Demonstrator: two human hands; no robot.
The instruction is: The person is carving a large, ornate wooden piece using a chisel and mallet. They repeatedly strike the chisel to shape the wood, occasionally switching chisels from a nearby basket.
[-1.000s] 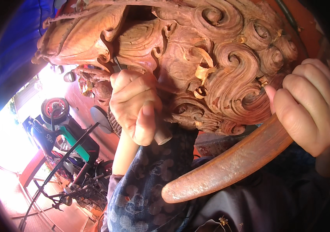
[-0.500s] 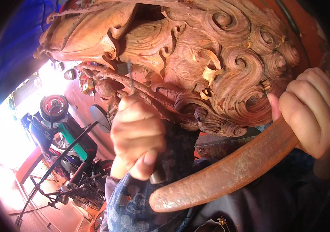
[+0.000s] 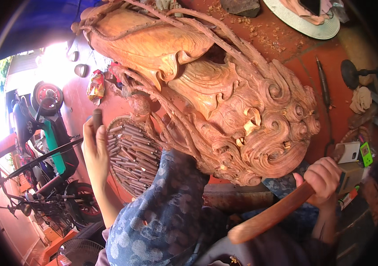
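My left hand [image 3: 95, 148] is closed round a carving chisel [image 3: 97, 118], whose dark, round end stands up above the fingers; the rest of it is hidden. Just right of that hand sits a round basket [image 3: 118, 182] packed with several brown-handled chisels [image 3: 133, 153]. My right hand [image 3: 322, 181] grips one end of a curved wooden mallet [image 3: 273, 213], its thick end pointing down and left over my lap. Beyond both hands lies a large wood carving [image 3: 224, 102] with swirls and smooth folds, touched by neither hand. Curled shavings [image 3: 252, 124] rest on its swirls.
A motorbike [image 3: 56, 146] stands at the left, with a fan [image 3: 79, 253] below it. On the tiled floor at the right lie a pen-shaped tool with a cord [image 3: 323, 84], a white phone [image 3: 347, 152] and a green device [image 3: 366, 154]. A pale hat [image 3: 304, 24] lies far right.
My left hand has moved left, off the carving to beside the chisel basket, and has turned the chisel. My right hand has dropped lower and left with the mallet. The view has widened.
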